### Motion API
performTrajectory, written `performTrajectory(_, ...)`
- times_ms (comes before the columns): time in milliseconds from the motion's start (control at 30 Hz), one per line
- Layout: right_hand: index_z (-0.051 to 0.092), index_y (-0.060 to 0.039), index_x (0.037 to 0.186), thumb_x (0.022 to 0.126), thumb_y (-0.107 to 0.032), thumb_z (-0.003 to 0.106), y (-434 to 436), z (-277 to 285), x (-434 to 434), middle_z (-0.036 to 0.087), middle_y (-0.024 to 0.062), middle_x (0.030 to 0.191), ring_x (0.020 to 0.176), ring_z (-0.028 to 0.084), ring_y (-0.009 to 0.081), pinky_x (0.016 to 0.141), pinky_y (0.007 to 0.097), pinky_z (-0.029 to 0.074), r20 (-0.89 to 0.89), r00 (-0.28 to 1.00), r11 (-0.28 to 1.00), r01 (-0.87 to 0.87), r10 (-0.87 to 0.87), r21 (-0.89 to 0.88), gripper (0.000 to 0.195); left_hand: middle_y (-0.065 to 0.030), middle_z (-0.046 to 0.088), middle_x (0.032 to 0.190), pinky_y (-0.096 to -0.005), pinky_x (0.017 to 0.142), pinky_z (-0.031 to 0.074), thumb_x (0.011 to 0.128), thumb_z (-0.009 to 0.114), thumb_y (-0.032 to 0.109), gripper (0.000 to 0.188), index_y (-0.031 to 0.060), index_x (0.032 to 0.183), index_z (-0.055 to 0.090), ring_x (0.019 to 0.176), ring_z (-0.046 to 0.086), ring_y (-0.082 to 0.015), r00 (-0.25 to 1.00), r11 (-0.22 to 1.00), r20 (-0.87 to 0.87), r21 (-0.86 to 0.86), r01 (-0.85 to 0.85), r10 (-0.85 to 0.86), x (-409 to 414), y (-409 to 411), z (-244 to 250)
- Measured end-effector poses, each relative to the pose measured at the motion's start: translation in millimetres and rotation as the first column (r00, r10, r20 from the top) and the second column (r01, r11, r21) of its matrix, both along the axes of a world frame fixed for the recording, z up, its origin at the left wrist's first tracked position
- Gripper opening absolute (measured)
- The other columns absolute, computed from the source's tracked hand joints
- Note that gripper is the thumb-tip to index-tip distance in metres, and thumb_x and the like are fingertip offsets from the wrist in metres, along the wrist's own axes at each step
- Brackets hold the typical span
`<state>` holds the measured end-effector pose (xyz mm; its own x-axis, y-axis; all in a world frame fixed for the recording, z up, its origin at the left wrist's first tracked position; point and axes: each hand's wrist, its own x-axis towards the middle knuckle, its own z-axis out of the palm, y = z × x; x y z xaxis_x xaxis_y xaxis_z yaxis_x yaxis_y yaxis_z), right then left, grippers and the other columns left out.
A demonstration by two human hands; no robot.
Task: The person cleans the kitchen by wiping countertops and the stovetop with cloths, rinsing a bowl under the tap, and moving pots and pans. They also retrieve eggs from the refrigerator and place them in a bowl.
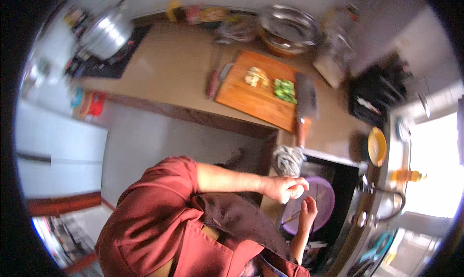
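Over the purple basin [328, 204] in the sink, my left hand [284, 188] reaches in from the left with its fingers curled. A pale, rounded patch shows at its fingers; blur hides whether it is a held object. My right hand [308, 210] is just below, apart from the left, fingers raised and nothing visible in them. A crumpled grey cloth [289, 160] lies beside my left hand at the sink edge. On the wooden cutting board [250, 101] are pale chopped pieces [256, 76] and green chopped pieces [285, 90]. A cleaver [306, 96] lies along the board's right side.
A metal pot [107, 36] stands on the black stove [127, 59] at far left. Metal bowls [288, 25] sit behind the board, and a red-handled utensil [212, 83] lies left of it. A yellow bowl [377, 146] and the faucet [366, 186] are by the window.
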<state>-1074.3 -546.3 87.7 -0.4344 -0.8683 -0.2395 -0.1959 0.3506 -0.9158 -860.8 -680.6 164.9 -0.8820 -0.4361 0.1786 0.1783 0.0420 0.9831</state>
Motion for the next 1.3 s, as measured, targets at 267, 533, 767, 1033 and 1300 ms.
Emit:
performTrajectory(267, 0.056, -0.0001, 0.099, 0.082, -0.003, 0.054, -56, -3, 86, 0.057, 0.0036, 0.084, 0.075, 0.052, 0.0103, 0.069, 0.0211, 0.042, 0.185, 0.873, 0.892, -0.439, 0.452, -0.107, 0.017, -0.0029, 0.05, 0.087, -0.0232, 0.044, 0.045, 0.091, 0.045, 0.024, 0.037, 0.0124, 0.123, 0.033, 0.057, 0.051, -0.0104, 0.677, 0.657, 0.264, 0.17, -0.734, 0.688, 204, 96, -26)
performTrajectory(533, 0.057, -0.0011, 0.098, 0.076, -0.005, 0.059, -64, 15, 373, 0.061, 0.0132, 0.087, 0.078, 0.06, 0.0241, 0.07, 0.0325, 0.048, -0.455, 0.276, 0.306, -0.952, 0.846, -0.008, 0.023, -0.0075, 0.052, 0.086, -0.0276, 0.043, 0.046, 0.091, 0.041, 0.031, 0.037, 0.0143, 0.122, 0.033, 0.059, 0.058, -0.0182, -0.114, -0.367, 0.473, 0.486, -0.793, 0.874, 423, 279, -12)
performTrajectory(767, 0.054, -0.0047, 0.102, 0.076, -0.013, 0.058, 0, -2, 628, 0.058, 0.0123, 0.092, 0.079, 0.059, 0.0255, 0.071, 0.0339, 0.048, -0.459, -0.252, -0.226, -0.968, 0.852, 0.112, 0.028, -0.0128, 0.051, 0.093, -0.0307, 0.045, 0.048, 0.091, 0.039, 0.032, 0.038, 0.0157, 0.125, 0.03, 0.061, 0.058, -0.0225, -0.478, -0.758, 0.59, 0.467, -0.455, 0.65, 567, 439, -28)
performTrajectory(1033, 0.055, -0.005, 0.103, 0.074, -0.017, 0.061, 48, -39, 784, 0.057, 0.0142, 0.096, 0.083, 0.058, 0.0276, 0.072, 0.0365, 0.046, -0.458, -0.536, -0.428, -0.843, 0.709, 0.325, 0.032, -0.0161, 0.049, 0.097, -0.0303, 0.044, 0.048, 0.091, 0.038, 0.029, 0.037, 0.0168, 0.125, 0.03, 0.06, 0.058, -0.0233, -0.589, -0.791, 0.56, 0.557, -0.253, 0.583, 699, 499, -29)
performTrajectory(1300, 0.053, -0.0046, 0.109, 0.076, -0.019, 0.059, 14, -46, 1010, 0.053, 0.0161, 0.103, 0.095, 0.052, 0.0315, 0.08, 0.0381, 0.043, -0.484, -0.578, -0.433, -0.815, 0.657, 0.385, 0.036, -0.014, 0.05, 0.098, -0.0311, 0.043, 0.045, 0.091, 0.038, 0.028, 0.034, 0.0166, 0.122, 0.033, 0.061, 0.058, -0.0239, -0.724, -0.849, 0.547, 0.518, -0.1, 0.419, 848, 531, -31)
